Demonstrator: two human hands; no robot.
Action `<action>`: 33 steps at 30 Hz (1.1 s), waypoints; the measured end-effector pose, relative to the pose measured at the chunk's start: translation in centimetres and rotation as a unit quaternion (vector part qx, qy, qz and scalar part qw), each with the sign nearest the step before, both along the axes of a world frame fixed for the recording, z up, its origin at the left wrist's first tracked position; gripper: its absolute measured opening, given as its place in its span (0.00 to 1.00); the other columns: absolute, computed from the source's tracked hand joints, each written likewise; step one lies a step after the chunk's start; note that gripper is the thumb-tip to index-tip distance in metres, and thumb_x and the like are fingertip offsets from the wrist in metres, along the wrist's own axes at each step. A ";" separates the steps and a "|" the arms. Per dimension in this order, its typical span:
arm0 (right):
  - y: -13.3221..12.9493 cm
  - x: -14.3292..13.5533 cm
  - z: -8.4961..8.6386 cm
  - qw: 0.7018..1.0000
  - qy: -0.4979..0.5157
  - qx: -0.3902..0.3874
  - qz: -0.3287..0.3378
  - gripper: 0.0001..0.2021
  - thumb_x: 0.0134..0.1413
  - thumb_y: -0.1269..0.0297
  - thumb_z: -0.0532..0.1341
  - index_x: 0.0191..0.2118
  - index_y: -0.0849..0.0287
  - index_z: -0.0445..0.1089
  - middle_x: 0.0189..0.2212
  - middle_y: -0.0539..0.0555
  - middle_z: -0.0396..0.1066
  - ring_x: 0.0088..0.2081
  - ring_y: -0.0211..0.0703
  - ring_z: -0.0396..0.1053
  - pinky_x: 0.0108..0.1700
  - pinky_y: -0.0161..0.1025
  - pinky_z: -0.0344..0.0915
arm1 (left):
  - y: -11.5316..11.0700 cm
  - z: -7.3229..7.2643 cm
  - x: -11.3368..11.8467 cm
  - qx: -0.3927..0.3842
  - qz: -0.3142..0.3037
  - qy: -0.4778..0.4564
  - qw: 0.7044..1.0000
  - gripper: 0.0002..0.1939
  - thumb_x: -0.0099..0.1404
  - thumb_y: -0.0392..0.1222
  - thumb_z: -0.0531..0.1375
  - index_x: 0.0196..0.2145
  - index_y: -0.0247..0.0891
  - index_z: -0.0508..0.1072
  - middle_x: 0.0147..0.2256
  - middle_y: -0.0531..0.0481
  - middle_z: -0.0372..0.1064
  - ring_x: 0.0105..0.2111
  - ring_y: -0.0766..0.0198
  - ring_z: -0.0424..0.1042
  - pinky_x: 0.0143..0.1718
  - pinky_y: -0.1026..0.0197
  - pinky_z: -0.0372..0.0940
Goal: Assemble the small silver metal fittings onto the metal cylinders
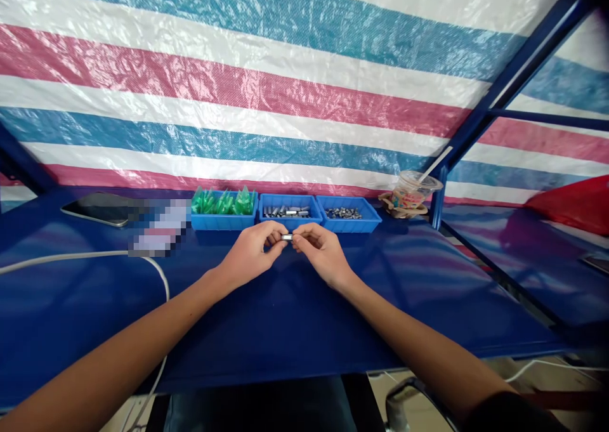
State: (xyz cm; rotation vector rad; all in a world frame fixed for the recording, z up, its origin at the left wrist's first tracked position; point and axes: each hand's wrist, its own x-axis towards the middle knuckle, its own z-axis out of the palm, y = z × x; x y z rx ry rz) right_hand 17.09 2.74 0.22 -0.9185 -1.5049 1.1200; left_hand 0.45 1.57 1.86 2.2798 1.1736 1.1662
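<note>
Between the fingertips of both hands is a small silvery metal cylinder (287,236), lying about level above the table. My left hand (254,248) pinches its left end, and my right hand (323,249) pinches the right end. Fingers cover both ends, so only the middle shows. Just behind the hands stand three blue bins. The middle bin (289,200) holds several metal cylinders (297,212) like this one. Small dark metal pieces (343,213) fill the bottom of the right bin (368,225). Green pointed plastic pieces (223,202) are heaped in the left bin (223,222).
A phone (102,209) lies at the back left of the blue table (280,330). A white cable (164,280) loops across the left side. At the back right, a plastic cup with a straw (410,191) stands beside a blue metal post (436,197). Striped sheeting (266,96) hangs behind.
</note>
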 end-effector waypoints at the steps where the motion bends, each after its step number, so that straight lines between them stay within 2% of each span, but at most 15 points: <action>1: -0.1 -0.1 0.0 1.000 0.009 0.020 -0.007 0.09 0.47 0.60 0.64 0.31 0.59 0.67 0.25 0.49 0.68 0.28 0.35 0.67 0.34 0.37 0.65 | -0.1 0.1 0.0 -0.005 0.001 -0.003 1.000 0.05 0.61 0.37 0.56 0.36 0.36 0.70 0.25 0.54 0.67 0.25 0.69 0.67 0.28 0.67 0.63; 4: -0.6 -0.1 0.1 0.994 0.012 0.103 -0.024 0.06 0.49 0.63 0.63 0.31 0.58 0.67 0.27 0.50 0.69 0.30 0.37 0.68 0.35 0.38 0.66 | -0.5 0.4 -0.1 0.003 0.010 -0.004 1.000 0.07 0.64 0.40 0.55 0.39 0.37 0.69 0.26 0.54 0.68 0.26 0.68 0.68 0.29 0.67 0.64; 6: -1.1 0.1 0.7 0.979 -0.012 0.195 -0.054 0.03 0.51 0.67 0.61 0.33 0.58 0.68 0.30 0.51 0.69 0.32 0.38 0.68 0.36 0.39 0.67 | -0.9 0.6 0.0 0.018 0.012 0.007 1.000 0.10 0.65 0.42 0.54 0.43 0.37 0.68 0.27 0.53 0.69 0.27 0.67 0.69 0.30 0.66 0.65; 9: -0.9 0.6 2.0 0.925 -0.041 0.343 -0.157 0.06 0.53 0.70 0.59 0.38 0.55 0.69 0.35 0.53 0.68 0.35 0.40 0.68 0.38 0.41 0.68 | -1.1 0.6 0.2 0.023 0.009 0.050 0.998 0.17 0.66 0.44 0.52 0.51 0.37 0.62 0.32 0.51 0.70 0.31 0.64 0.70 0.35 0.61 0.66; 11: 0.1 0.7 2.7 0.890 -0.061 0.396 -0.216 0.07 0.54 0.70 0.58 0.39 0.55 0.68 0.35 0.54 0.68 0.36 0.41 0.68 0.39 0.42 0.68 | -1.0 0.7 0.3 0.021 0.018 0.095 0.995 0.20 0.66 0.46 0.52 0.53 0.37 0.60 0.35 0.48 0.70 0.36 0.60 0.71 0.39 0.56 0.66; 13: 1.6 0.8 2.8 0.875 -0.115 0.409 -0.231 0.06 0.55 0.70 0.56 0.39 0.56 0.67 0.35 0.54 0.68 0.38 0.43 0.67 0.40 0.42 0.67 | -0.5 0.9 0.2 0.029 0.042 0.147 0.988 0.19 0.65 0.47 0.53 0.51 0.36 0.64 0.39 0.45 0.70 0.42 0.54 0.69 0.45 0.51 0.64; 15: 3.2 1.1 2.2 0.871 -0.192 0.390 -0.229 0.07 0.53 0.69 0.57 0.39 0.59 0.67 0.37 0.57 0.67 0.41 0.46 0.67 0.43 0.45 0.66 | 0.3 1.3 -0.4 0.051 0.073 0.184 0.979 0.16 0.64 0.47 0.53 0.45 0.35 0.68 0.41 0.43 0.69 0.46 0.51 0.67 0.48 0.48 0.62; 19: 3.9 2.0 0.4 0.848 -0.296 0.362 -0.247 0.07 0.52 0.67 0.58 0.38 0.59 0.68 0.36 0.57 0.67 0.42 0.49 0.64 0.47 0.49 0.62 | 1.5 2.1 -2.9 0.095 0.136 0.149 0.975 0.14 0.65 0.46 0.52 0.42 0.37 0.69 0.40 0.45 0.69 0.45 0.53 0.66 0.48 0.51 0.62; 22: 2.3 1.7 0.1 0.850 -0.293 0.374 -0.229 0.05 0.55 0.67 0.56 0.35 0.58 0.68 0.32 0.55 0.68 0.40 0.47 0.64 0.45 0.46 0.61 | 1.2 2.1 -4.1 0.102 0.133 0.142 0.975 0.11 0.66 0.43 0.50 0.38 0.38 0.70 0.37 0.47 0.70 0.40 0.57 0.68 0.43 0.55 0.63; 24: 0.7 0.7 0.4 0.844 -0.311 0.392 -0.194 0.06 0.57 0.67 0.54 0.34 0.58 0.68 0.32 0.54 0.69 0.39 0.46 0.63 0.44 0.44 0.60 | 0.5 1.6 -3.6 0.110 0.106 0.181 0.972 0.11 0.66 0.41 0.49 0.36 0.38 0.70 0.35 0.48 0.70 0.38 0.58 0.69 0.42 0.56 0.63; 27: -1.8 -1.5 1.0 0.798 -0.407 0.421 -0.145 0.07 0.55 0.69 0.53 0.35 0.61 0.68 0.33 0.57 0.68 0.38 0.48 0.62 0.41 0.45 0.59 | -0.5 0.0 -1.7 0.109 0.048 0.241 0.963 0.09 0.63 0.37 0.50 0.35 0.37 0.70 0.34 0.46 0.69 0.38 0.56 0.68 0.42 0.55 0.63; 29: -3.6 -2.6 1.7 0.755 -0.464 0.447 -0.123 0.09 0.51 0.74 0.52 0.37 0.63 0.68 0.34 0.59 0.68 0.37 0.49 0.61 0.39 0.46 0.57 | -0.9 -1.4 -0.7 0.098 0.001 0.223 0.970 0.07 0.59 0.35 0.53 0.34 0.39 0.69 0.33 0.47 0.68 0.38 0.56 0.68 0.41 0.55 0.64; 30: -4.4 -3.1 2.3 0.741 -0.473 0.466 -0.104 0.12 0.50 0.75 0.52 0.41 0.64 0.68 0.38 0.60 0.68 0.39 0.49 0.60 0.39 0.46 0.57 | -1.1 -2.0 -0.3 0.096 -0.009 0.214 0.972 0.07 0.58 0.34 0.53 0.34 0.40 0.69 0.33 0.48 0.68 0.40 0.55 0.68 0.42 0.54 0.64; 31: -5.3 -3.4 3.0 0.734 -0.474 0.479 -0.080 0.15 0.50 0.75 0.52 0.44 0.64 0.67 0.42 0.61 0.67 0.41 0.50 0.60 0.40 0.46 0.57 | -1.3 -2.5 0.0 0.096 -0.014 0.202 0.975 0.08 0.58 0.35 0.54 0.35 0.41 0.69 0.33 0.49 0.68 0.41 0.54 0.67 0.43 0.52 0.63; 33: -6.9 -4.2 4.8 0.739 -0.482 0.471 0.008 0.14 0.47 0.71 0.56 0.43 0.64 0.68 0.41 0.60 0.67 0.42 0.50 0.59 0.41 0.47 0.57 | -1.8 -3.0 0.5 0.096 -0.019 0.198 0.975 0.11 0.58 0.36 0.55 0.40 0.45 0.68 0.37 0.49 0.68 0.44 0.52 0.66 0.46 0.48 0.61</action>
